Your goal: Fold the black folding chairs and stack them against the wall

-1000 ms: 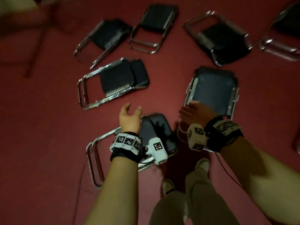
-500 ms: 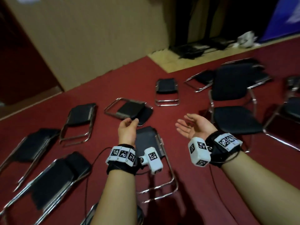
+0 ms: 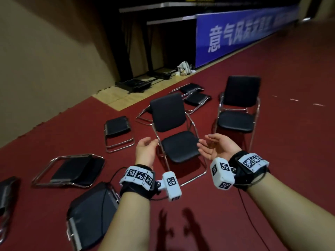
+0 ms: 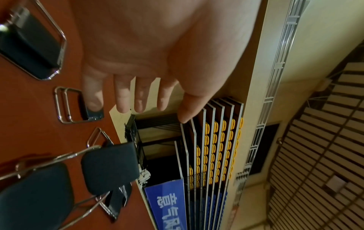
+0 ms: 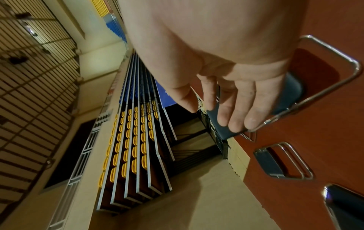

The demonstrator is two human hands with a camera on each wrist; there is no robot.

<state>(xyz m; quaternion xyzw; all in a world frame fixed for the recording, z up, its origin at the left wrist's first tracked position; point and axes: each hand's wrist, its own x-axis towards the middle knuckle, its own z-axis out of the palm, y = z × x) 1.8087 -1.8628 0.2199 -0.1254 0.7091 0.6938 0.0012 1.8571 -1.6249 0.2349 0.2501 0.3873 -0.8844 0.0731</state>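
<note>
An unfolded black chair [image 3: 174, 131] with a chrome frame stands just ahead of me on the red floor. My left hand [image 3: 146, 151] hovers by its left side and my right hand [image 3: 215, 147] by its right side, both with relaxed fingers and holding nothing. A second unfolded chair [image 3: 237, 109] stands further right. Several folded chairs lie flat: one [image 3: 118, 130] ahead left, one [image 3: 70, 171] at left, one [image 3: 92, 212] by my left forearm. In the left wrist view my left hand [image 4: 141, 96] is spread, and the near chair's backrest [image 4: 110, 166] shows below it. My right hand [image 5: 226, 105] is loosely extended.
A beige wall [image 3: 45, 69] runs along the left, with a wooden floor strip [image 3: 116, 96] at its foot. Retracted bleachers [image 3: 154, 42] and a blue banner [image 3: 241, 31] stand at the back. More folded chairs [image 3: 194, 95] lie behind the standing ones. A cable [image 3: 253, 227] trails from my right wrist.
My view has risen from the floor toward the standing chairs. Both hands lifted away from the folded chairs below and now hover on either side of the near unfolded chair.
</note>
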